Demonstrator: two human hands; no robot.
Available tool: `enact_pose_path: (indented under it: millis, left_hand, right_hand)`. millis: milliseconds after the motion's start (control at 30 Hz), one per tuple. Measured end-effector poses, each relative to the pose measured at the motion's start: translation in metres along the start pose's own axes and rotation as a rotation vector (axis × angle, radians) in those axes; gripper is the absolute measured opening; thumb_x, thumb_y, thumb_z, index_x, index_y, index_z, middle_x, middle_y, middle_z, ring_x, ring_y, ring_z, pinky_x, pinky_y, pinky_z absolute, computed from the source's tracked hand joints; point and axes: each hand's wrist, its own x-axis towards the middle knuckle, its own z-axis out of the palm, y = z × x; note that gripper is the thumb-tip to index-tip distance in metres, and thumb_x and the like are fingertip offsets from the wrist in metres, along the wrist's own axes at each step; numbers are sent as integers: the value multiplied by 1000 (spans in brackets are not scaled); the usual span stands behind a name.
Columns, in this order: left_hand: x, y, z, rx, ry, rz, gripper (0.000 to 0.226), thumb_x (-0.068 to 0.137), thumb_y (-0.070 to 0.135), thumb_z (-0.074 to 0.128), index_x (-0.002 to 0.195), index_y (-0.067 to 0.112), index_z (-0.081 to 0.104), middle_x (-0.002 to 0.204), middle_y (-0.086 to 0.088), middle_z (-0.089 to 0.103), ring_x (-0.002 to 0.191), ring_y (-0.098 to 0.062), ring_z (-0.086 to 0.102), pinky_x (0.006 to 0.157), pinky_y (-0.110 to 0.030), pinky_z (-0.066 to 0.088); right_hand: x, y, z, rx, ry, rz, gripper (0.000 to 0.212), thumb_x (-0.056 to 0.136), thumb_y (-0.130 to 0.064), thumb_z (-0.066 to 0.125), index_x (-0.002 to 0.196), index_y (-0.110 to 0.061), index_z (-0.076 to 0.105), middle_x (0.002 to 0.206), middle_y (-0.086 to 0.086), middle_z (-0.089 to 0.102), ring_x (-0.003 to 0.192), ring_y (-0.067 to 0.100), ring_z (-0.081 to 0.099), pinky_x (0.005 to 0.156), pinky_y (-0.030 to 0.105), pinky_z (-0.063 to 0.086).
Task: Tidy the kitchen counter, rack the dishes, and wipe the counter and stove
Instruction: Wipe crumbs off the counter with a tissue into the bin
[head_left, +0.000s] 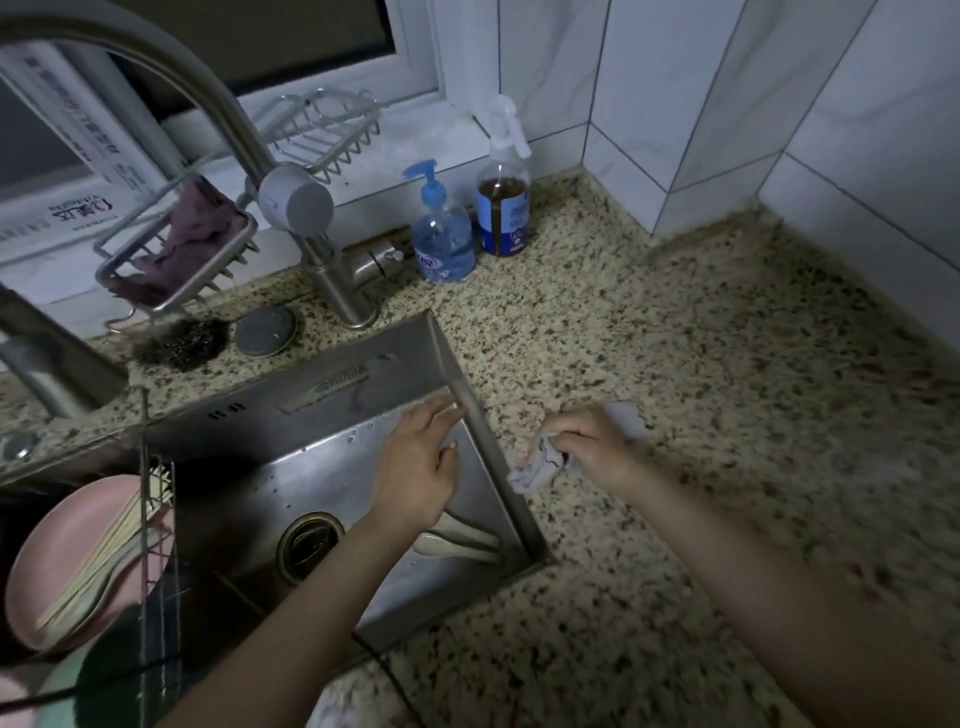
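Wiping comes next, I judge: the right hand (587, 449) bunches a pale rag (540, 467) on the bench (727, 389) just right of the sink (483, 441) edge, uncleaned bench stretching far and right. The left hand (421, 467), fingers loosely spread and apparently empty, hovers over the sink rim, spoons (457, 543) below it.

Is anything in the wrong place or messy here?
A little. Two pale spoons lie in the sink instead of the rack with the pink plates. A dark scrubber sits loose on the counter. No spills or breakage show.
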Motion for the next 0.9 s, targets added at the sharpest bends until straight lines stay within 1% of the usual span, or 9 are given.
enact_pose_path:
  millis: [100,200,333,433,533,600,667,767,900]
  left_hand:
    - [-12,12,5,-11,13,-25,46,87,-2,46,131,10,54,144,-5,43,132,-23,37,106,-27,29]
    - [-24,25,14,-19,-27,-10,46,89,-3,43,131,9,53,145,-6,41,134,-22,34,107,-25,26]
    - [-33,46,28,-31,-50,40,48,89,-5,41,131,13,54,143,-3,43,133,-23,34,106,-25,27]
    - [-36,62,40,-23,-81,83,47,91,-3,39,133,14,53,143,-3,43,132,-23,36,107,-28,28]
    - [-37,81,51,-10,-109,97,42,94,3,38,133,12,52,144,-3,41,132,-24,35,108,-32,31]
    - [-36,91,55,5,-113,85,41,95,6,38,133,11,52,146,-4,39,134,-24,33,110,-33,30]
    - [-33,104,58,20,-128,56,41,95,9,38,135,11,49,148,-4,35,136,-24,30,111,-33,29]
    - [-26,124,62,35,-146,-1,40,98,17,36,136,13,47,151,-2,30,138,-24,26,108,-33,30]
    - [-14,157,66,36,-158,-9,40,99,21,34,137,14,47,151,-2,30,138,-23,26,108,-32,29]
  right_hand:
    - [-28,10,-1,22,-4,49,27,89,5,42,76,27,50,78,46,50,72,56,49,61,50,39]
    - [-59,16,-5,-6,-1,47,36,86,-7,42,75,27,50,65,30,44,58,33,39,55,31,27]
    - [-102,20,-10,16,13,83,29,88,3,43,68,22,51,61,13,38,53,24,30,51,28,22]
    - [-133,27,-15,32,1,103,35,86,-4,42,75,27,51,61,27,42,54,33,33,51,30,25]
    - [-165,37,-20,89,23,164,28,88,5,41,75,27,50,77,47,47,65,52,44,58,46,36]
    - [-186,42,-22,72,63,193,31,86,7,42,59,12,56,63,34,50,58,43,46,57,47,35]
    - [-211,48,-27,90,77,203,36,84,0,44,49,-10,40,52,7,37,49,21,35,53,33,25]
    - [-240,59,-35,153,136,254,40,87,4,43,53,-14,32,52,-2,30,47,12,28,52,28,18]
    - [-268,76,-56,404,421,422,47,95,7,36,54,-13,50,49,-9,48,40,4,47,52,25,39]
